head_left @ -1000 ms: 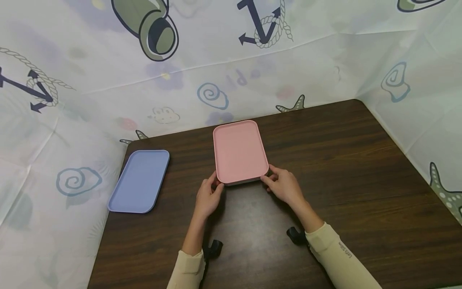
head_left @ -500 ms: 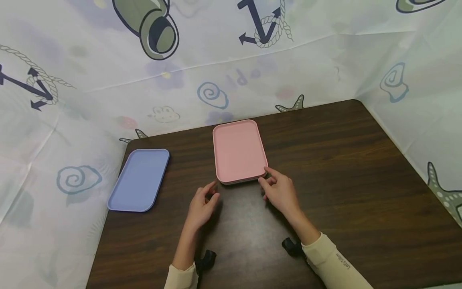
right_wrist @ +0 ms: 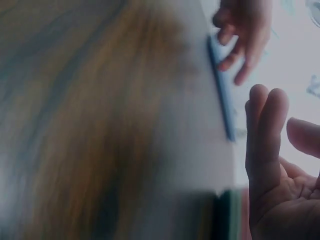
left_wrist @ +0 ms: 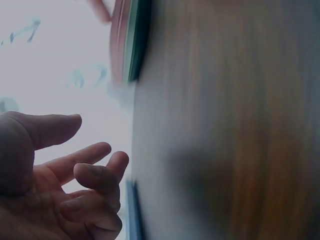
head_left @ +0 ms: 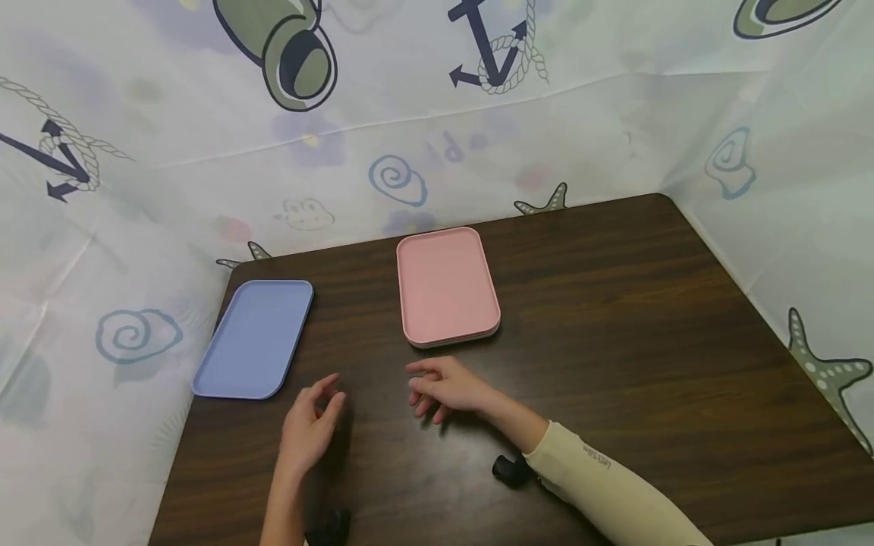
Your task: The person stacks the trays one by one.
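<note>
A pink tray (head_left: 448, 287) tops a small stack near the table's back edge; in the left wrist view the layers below the pink tray (left_wrist: 118, 45) look light green and dark. To the left lies a blue tray (head_left: 254, 340), flat on the table. My left hand (head_left: 307, 428) hovers just right of and in front of the blue tray, fingers loosely bent, holding nothing. In front of the stack, apart from it, my right hand (head_left: 447, 387) points left with relaxed fingers and nothing in it.
The dark wood-grain table (head_left: 614, 341) extends to the right of the stack. A printed cloth (head_left: 328, 159) with anchors, shells and starfish rises behind and beside the table. Black wrist mounts (head_left: 510, 470) hang under the forearms.
Both hands have let go of the pink-topped stack and moved left and toward me, the left hand closer to the blue tray. The trays stay put; the head view has shifted slightly.
</note>
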